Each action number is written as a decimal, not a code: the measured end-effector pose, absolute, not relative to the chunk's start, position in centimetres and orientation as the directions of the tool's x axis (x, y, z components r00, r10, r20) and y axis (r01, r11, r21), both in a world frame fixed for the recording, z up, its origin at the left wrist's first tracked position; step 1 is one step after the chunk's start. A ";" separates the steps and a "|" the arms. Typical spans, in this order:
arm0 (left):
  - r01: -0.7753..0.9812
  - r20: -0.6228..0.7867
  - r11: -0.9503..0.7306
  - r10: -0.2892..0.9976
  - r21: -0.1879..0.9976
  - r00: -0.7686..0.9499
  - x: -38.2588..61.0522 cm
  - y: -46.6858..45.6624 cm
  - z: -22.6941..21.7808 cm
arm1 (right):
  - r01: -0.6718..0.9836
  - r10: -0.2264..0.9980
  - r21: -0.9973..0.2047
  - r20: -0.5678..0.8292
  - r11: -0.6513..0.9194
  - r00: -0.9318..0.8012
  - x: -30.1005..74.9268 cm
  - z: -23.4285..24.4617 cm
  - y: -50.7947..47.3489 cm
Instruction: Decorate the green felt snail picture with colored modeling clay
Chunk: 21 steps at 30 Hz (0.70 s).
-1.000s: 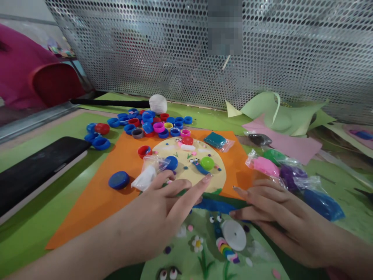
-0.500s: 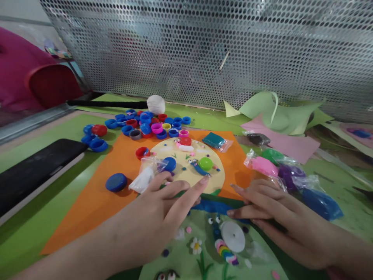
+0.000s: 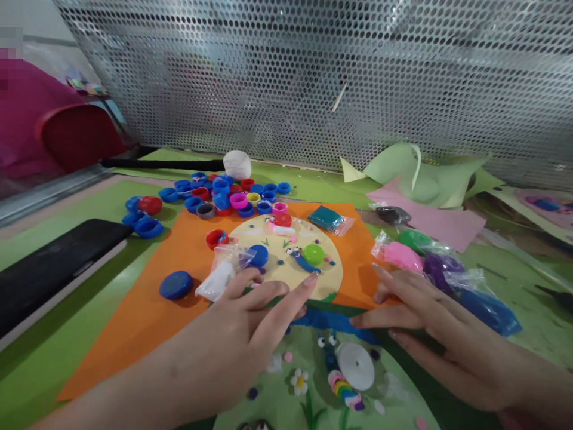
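Observation:
My left hand (image 3: 250,325) lies flat with fingers stretched out over the lower edge of a cream paper disc (image 3: 293,263) on an orange sheet (image 3: 179,257). Its index tip reaches near a small blue clay figure (image 3: 304,261) and a green cap (image 3: 314,254). My right hand (image 3: 416,313) rests flat, fingers extended, on the orange sheet's right edge and a dark blue clay strip (image 3: 333,321). Neither hand holds anything. A green collage panel (image 3: 322,388) with a white disc (image 3: 356,365), a rainbow piece and a flower lies below the hands.
Several coloured bottle caps (image 3: 224,197) lie at the back left. Bags of clay in pink (image 3: 400,255), purple, blue (image 3: 487,310), teal (image 3: 329,218) and white (image 3: 219,278) lie about. A black phone (image 3: 54,269) sits left. Paper scraps (image 3: 425,179) lie before a perforated metal screen (image 3: 313,77).
My right hand's fingers have lifted and shifted slightly right, toward the pink clay bag. My left hand has stayed nearly still on the disc. The view drifted a little.

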<state>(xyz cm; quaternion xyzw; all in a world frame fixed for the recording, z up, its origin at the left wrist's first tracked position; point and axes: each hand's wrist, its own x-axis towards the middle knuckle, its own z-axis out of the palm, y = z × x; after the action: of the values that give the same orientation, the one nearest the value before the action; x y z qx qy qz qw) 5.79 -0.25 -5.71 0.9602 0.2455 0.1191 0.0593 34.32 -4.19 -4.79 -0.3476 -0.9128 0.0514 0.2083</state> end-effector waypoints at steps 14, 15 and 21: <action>0.460 0.237 -0.880 0.475 0.119 0.847 5.6 -0.3 -6.0 | 0.568 0.601 -0.200 0.328 0.798 -0.729 33.8 -4.5 -4.0; 0.461 0.244 -0.880 0.474 0.111 0.846 5.7 -0.3 -6.1 | 0.567 0.593 -0.181 0.333 0.803 -0.733 33.7 -4.4 -4.0; 0.470 0.225 -0.875 0.484 0.115 0.846 5.6 -0.4 -6.1 | 0.583 0.607 -0.184 0.349 0.791 -0.714 34.1 -4.2 -4.2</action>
<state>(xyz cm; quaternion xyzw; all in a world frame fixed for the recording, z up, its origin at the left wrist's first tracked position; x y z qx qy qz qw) 5.63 -0.39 -6.10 0.9603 0.2483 0.1245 0.0279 34.11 -4.17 -4.22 -0.3216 -0.9252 0.0304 0.1989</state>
